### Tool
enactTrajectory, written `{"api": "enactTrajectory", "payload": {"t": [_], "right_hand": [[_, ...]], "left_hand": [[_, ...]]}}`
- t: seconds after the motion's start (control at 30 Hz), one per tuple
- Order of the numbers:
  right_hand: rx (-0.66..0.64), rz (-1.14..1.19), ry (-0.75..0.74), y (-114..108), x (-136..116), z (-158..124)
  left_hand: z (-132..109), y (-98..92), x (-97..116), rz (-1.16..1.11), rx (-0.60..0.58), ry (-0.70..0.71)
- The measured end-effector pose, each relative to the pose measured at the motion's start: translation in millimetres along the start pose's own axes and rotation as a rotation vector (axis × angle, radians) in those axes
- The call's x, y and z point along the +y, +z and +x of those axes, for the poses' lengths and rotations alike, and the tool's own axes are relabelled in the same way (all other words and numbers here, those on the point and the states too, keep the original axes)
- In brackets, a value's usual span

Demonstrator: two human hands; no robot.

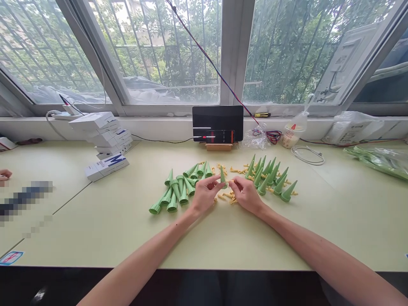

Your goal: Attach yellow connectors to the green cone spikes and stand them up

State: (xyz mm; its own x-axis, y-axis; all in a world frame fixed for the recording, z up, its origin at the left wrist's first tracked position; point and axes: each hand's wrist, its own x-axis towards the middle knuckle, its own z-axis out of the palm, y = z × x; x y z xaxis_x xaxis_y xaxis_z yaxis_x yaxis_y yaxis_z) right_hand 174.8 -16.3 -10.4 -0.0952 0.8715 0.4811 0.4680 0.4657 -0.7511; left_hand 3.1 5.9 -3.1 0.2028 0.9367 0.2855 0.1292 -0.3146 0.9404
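Near the table's middle, my left hand [206, 192] pinches a green plastic watering spike [222, 173], pointed end up. My right hand [246, 194] is closed beside the spike's base, its fingertips around a small yellow valve piece [230, 182], mostly hidden. Left of my hands lies a pile of green spikes [174, 187], several with their wide threaded mouths facing me. On the right, several spikes [288, 191] stand point up in a group, with yellow pieces sticking out near their bases. Loose yellow valve pieces [228, 195] lie between and behind my hands.
A dark tablet [217, 117] with a phone leans at the back. White boxes [106, 167] are stacked at left. A cable [307, 155], a bagged cup [290, 135] and green plastic packaging [378, 163] lie to the right. Another person's hand [5, 174] shows at the left edge.
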Motion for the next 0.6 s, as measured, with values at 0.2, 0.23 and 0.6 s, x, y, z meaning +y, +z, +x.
{"api": "enactTrajectory", "payload": {"t": [0.2, 0.23, 0.6], "right_hand": [[0.019, 0.034, 0.010, 0.0, 0.2, 0.7], [0.023, 0.040, 0.010, 0.0, 0.5, 0.8], [0.055, 0.075, 0.039, 0.3, 3.0, 1.1]], "left_hand": [[-4.6, -0.1, 5.5, -0.006, -0.047, -0.011], [-5.4, -0.3, 6.9, -0.004, -0.060, -0.009], [-7.1, -0.3, 8.8, -0.056, -0.127, -0.033]]}}
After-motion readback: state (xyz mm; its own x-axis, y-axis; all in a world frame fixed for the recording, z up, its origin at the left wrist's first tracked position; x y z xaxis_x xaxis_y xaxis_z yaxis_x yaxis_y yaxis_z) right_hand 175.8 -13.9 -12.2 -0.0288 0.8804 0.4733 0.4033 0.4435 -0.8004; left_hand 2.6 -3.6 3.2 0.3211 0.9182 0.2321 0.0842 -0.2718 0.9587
